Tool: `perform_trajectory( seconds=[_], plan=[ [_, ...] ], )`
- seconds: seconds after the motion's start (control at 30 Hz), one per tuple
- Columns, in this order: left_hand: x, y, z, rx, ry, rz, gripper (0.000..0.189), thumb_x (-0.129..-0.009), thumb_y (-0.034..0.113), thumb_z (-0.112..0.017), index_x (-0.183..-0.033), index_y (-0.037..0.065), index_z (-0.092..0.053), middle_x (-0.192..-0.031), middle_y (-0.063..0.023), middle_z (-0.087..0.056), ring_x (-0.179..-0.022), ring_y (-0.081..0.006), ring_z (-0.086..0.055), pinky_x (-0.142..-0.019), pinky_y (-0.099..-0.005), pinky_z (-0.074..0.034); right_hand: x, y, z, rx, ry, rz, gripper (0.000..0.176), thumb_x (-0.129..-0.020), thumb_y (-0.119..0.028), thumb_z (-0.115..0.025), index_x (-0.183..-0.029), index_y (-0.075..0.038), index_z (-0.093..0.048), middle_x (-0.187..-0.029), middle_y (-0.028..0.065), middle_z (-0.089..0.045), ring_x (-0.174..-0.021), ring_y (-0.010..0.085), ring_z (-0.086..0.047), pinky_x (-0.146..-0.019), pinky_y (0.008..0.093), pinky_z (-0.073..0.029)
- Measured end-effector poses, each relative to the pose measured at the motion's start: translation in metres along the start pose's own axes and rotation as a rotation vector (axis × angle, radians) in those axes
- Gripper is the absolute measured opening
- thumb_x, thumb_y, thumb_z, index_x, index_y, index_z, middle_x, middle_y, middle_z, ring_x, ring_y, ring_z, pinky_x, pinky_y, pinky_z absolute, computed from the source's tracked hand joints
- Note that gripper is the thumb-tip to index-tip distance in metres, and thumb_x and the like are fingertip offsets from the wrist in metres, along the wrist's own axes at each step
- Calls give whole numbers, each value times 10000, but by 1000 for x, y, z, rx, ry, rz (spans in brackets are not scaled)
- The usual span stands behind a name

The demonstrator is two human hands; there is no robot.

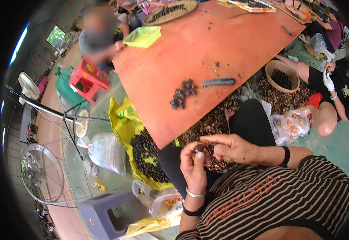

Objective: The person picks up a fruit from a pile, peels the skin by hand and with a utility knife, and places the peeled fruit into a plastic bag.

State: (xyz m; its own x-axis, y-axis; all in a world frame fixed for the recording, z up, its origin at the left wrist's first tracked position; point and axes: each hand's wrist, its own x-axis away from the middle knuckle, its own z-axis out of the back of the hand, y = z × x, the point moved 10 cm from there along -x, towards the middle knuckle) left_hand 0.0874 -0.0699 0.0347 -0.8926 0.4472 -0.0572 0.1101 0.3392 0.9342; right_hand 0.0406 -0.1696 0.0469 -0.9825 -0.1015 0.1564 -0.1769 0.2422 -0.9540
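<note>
My left hand [193, 168] is closed, pinching a dark brown, glossy nut [199, 148] between thumb and fingers. Close beside it, my right hand [234, 149] has its index finger stretched toward the nut and its other fingers curled; whether anything small is in it, I cannot make out. Both hands are over my lap, near the table's corner. On the reddish table [158, 76] lies a small cluster of similar dark nuts [183, 94]. A dark grey utility knife [218, 82] lies next to them.
A yellow sack [123, 116] of dark nuts [148, 156] and brown shell scraps [216, 118] lie below the table edge. A grey stool [92, 212] and fan [42, 174] stand left. One person sits right beside a round basket [296, 86]; another sits behind a green-yellow basket [142, 37].
</note>
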Motion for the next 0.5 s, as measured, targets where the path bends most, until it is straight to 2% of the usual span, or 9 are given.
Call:
perform_trajectory(
  seconds=[0.07,0.13,0.23,0.37,0.43,0.5],
  plan=[
    [3,5,3,27,-3,-21,260,-900,144,-571,-1131,56,-489,-949,-40,-560,-750,-100,-524,-585,-211,-438,2,-5,-5,47,-55,49,485,-938,-127,-454,-1391,-30,-311,-743,-11,-523,-689,51,-481,-635,196,-429],
    [5,5,6,35,-15,-51,269,-899,163,-580,-1139,64,-509,-912,-18,-558,-708,-82,-506,-574,-204,-418,4,1,-13,47,-111,-8,523,-942,-156,-462,-1411,-39,-262,-739,-1,-517,-684,57,-480,-639,202,-431],
    [10,2,9,-8,-17,-69,269,-900,171,-579,-1142,68,-519,-889,-9,-556,-676,-69,-490,-569,-197,-408,1,-4,-26,146,-154,72,568,-938,-195,-480,-1421,-39,-225,-716,14,-510,-645,75,-480,-591,224,-427],
    [13,0,13,7,-5,-66,270,-898,176,-582,-1140,71,-524,-872,-10,-558,-637,-55,-460,-541,-179,-381,-3,7,-27,217,-182,12,565,-936,-165,-493,-1423,-45,-232,-712,17,-548,-670,72,-515,-635,225,-448],
    [12,-2,15,16,5,-47,266,-897,177,-583,-1135,72,-526,-862,-11,-558,-626,-53,-450,-530,-172,-370,-3,6,-25,230,-144,45,528,-935,-158,-487,-1406,-36,-281,-712,20,-558,-678,72,-519,-657,223,-455],
    [13,-4,15,47,11,-21,260,-894,184,-589,-1121,71,-532,-840,-8,-550,-616,-51,-444,-509,-162,-349,-2,8,-25,242,-133,62,521,-936,-165,-473,-1405,-36,-286,-712,27,-541,-664,69,-494,-620,225,-440]
  ],
)
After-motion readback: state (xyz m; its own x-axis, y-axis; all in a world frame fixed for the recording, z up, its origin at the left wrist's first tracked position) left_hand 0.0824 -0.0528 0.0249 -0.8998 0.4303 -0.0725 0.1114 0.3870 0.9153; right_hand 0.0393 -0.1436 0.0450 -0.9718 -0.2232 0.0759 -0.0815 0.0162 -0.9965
